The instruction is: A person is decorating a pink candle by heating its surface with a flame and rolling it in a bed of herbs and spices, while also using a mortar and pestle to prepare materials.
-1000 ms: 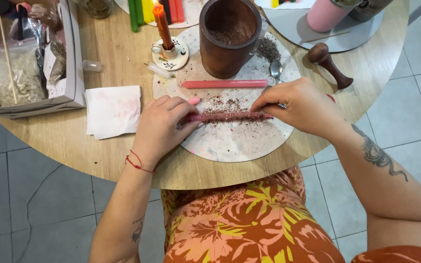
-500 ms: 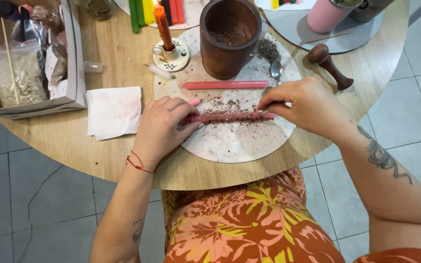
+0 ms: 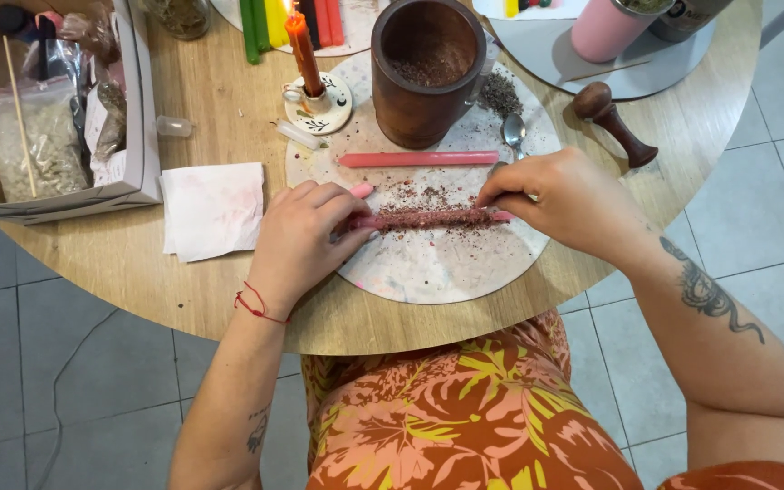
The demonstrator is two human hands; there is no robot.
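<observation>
A pink candle coated in dark herb crumbs (image 3: 428,218) lies flat on a round speckled board (image 3: 437,268). My left hand (image 3: 306,231) grips its left end with thumb and fingers. My right hand (image 3: 564,195) pinches its right end. Loose crumbs are scattered on the board around the candle. A second, clean pink candle (image 3: 419,158) lies just behind it on the same board.
A tall wooden mortar (image 3: 428,68) with ground herbs stands at the board's back, a spoon (image 3: 513,132) beside it. A lit orange candle (image 3: 303,45) burns in a holder. A wooden pestle (image 3: 614,122), a white napkin (image 3: 213,209) and a box of herb bags (image 3: 56,118) lie on the round table.
My right hand has shifted slightly right along the coated candle's end. The candle has stayed in place and my left hand keeps its grip.
</observation>
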